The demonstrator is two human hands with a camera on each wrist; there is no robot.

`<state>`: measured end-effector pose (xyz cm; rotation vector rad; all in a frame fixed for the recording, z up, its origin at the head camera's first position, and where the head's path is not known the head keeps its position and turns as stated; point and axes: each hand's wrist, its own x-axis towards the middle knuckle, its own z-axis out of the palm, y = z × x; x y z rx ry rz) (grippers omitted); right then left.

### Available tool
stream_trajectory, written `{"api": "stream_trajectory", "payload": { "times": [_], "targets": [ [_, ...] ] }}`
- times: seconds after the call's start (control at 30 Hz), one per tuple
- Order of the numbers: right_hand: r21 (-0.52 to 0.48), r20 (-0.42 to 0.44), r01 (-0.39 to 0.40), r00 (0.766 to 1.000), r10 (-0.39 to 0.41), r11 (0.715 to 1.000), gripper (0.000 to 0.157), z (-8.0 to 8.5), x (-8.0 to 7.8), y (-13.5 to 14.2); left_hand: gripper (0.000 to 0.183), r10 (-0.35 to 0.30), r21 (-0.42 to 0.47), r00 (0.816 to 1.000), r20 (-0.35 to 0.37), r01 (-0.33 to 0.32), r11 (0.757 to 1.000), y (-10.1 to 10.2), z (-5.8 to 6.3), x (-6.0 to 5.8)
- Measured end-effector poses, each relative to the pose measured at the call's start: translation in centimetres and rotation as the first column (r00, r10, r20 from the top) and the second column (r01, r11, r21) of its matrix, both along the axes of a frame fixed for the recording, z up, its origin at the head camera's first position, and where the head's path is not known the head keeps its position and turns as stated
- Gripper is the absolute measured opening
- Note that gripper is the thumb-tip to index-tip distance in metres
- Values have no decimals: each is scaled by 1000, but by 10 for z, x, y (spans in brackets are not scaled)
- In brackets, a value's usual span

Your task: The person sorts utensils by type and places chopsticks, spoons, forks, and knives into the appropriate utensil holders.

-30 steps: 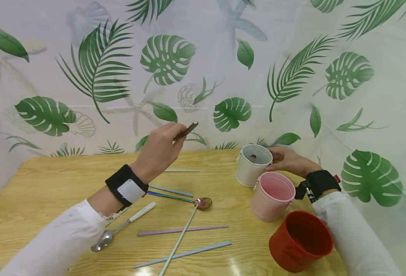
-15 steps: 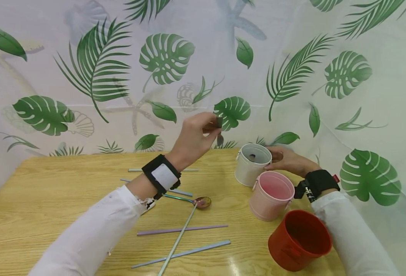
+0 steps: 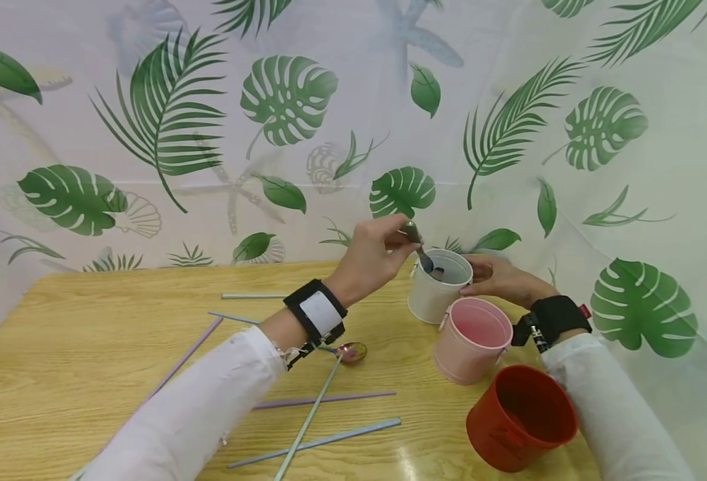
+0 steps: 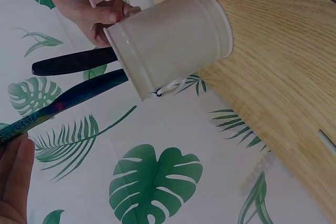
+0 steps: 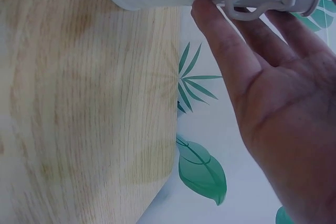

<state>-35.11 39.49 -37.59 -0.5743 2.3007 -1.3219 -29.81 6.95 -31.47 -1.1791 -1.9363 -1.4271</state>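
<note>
Dark utensil (image 4: 84,89), near in the left wrist view, is pinched by the left hand (image 3: 368,259), tip inside the white bucket (image 3: 430,302); beyond, the right hand (image 3: 504,277) grips that bucket, 1 red tag (image 3: 585,310) on its wristband (image 3: 560,315) unreadably small.

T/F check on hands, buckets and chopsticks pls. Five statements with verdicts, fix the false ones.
1. The left hand holds a dark utensil. True.
2. The right hand touches the white bucket. True.
3. Nothing sits in the white bucket. False: a second dark utensil is in it.
4. The pink bucket stands between the white and red bucket. True.
5. No two chopsticks cross. False: the pale green chopstick crosses the purple chopstick and the blue chopstick nearest the wearer.
</note>
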Motion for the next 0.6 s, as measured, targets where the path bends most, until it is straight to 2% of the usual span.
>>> {"api": "stream_trajectory", "payload": {
  "times": [0.3,0.6],
  "targets": [
    [24,-6,5,1000,-5,1000,72,1,1,0,10,12,-131,999,-38,-16,991,9,-16,-2],
    [6,-10,-16,1000,16,1000,71,2,2,0,11,10,-212,1000,-27,-16,977,17,-31,-6]
  ]
}}
